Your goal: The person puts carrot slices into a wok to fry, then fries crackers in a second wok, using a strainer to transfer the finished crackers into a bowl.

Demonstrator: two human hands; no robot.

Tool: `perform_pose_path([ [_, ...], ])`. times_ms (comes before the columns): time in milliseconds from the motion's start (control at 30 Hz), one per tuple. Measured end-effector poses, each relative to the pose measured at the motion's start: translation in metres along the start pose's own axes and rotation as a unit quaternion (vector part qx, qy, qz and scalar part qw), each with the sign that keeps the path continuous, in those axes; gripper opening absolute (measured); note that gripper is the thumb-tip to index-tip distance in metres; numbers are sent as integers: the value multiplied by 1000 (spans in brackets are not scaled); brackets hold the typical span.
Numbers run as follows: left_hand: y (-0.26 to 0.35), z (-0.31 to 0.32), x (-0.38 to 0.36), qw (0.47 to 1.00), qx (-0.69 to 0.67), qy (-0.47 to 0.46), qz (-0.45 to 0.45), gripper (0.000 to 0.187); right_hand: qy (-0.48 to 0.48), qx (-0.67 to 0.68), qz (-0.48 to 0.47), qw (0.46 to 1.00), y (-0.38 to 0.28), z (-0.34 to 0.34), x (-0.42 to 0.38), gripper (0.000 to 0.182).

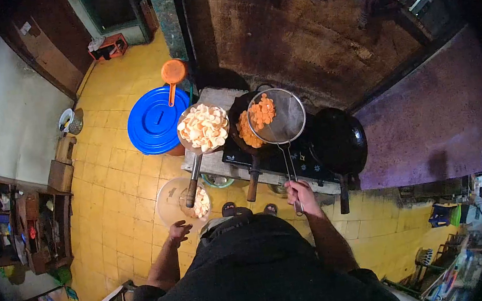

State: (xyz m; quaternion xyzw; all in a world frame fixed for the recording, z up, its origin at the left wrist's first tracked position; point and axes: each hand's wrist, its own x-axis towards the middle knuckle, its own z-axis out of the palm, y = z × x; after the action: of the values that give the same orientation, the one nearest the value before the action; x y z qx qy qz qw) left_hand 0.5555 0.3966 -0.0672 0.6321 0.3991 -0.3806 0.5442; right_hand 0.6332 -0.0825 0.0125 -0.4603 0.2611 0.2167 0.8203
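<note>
My right hand (304, 196) is closed round the handle of a wire mesh strainer (289, 116), which is held over a dark pan (238, 107) on the stove. Orange pieces (262, 110) show in the strainer's left part, and more lie in the pan beneath. My left hand (179, 232) holds nothing, its fingers apart, beside a translucent tub (168, 200) with pale pieces in it. To the left of the dark pan, another pan (195, 171) is heaped with pale curved chips (204, 128).
A blue lid (152, 121) covers a container left of the counter, with an orange dipper (173, 72) on top. At the stove's right sits a black wok (338, 142). A green-rimmed basin (219, 181) stands below the counter. Shelves (27, 223) line the left wall.
</note>
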Motion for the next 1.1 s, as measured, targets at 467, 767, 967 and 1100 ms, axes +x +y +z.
perform_pose_path([
  [467,-6,57,1,994,69,-75,40,47,-21,-2,46,999,-9,-12,3,21],
  [767,5,112,-3,974,145,-134,112,42,-97,163,92,978,-67,-67,-50,18],
  [967,-6,166,-22,991,92,-59,80,31,121,-24,-10,992,-90,-159,-95,15],
  [1100,-18,187,-38,983,147,-55,92,34,248,-139,-50,957,-79,-216,-83,5],
])
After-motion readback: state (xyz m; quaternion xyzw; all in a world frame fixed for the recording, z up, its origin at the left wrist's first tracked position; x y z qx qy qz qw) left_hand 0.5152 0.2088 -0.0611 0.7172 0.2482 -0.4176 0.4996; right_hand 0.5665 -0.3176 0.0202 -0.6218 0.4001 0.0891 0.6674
